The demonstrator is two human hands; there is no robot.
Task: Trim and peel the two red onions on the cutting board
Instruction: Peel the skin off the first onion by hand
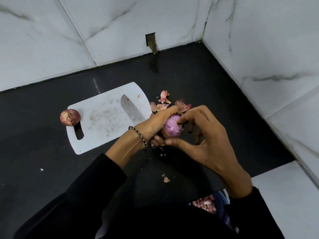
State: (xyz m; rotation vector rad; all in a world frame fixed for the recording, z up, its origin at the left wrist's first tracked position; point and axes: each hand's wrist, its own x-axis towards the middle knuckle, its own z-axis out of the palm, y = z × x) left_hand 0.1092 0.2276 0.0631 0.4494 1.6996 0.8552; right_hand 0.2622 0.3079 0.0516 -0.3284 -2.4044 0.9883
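Centre of frame: peeled onion (pixel 172 129) held above dark counter (pixel 215 80), just right of cutting board (pixel 103 116). Left hand (pixel 154 125) wraps round it; right hand (pixel 205 137) pinches it with thumb and forefinger. Unpeeled onion (pixel 69 117) rests at board's left edge. Knife (pixel 131 109) lies on board, handle hidden under hands. Peels (pixel 164 101) on counter above hands.

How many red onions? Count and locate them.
2. An unpeeled onion sits at the left edge of the cutting board; a mostly peeled onion is held between the left hand and right hand.
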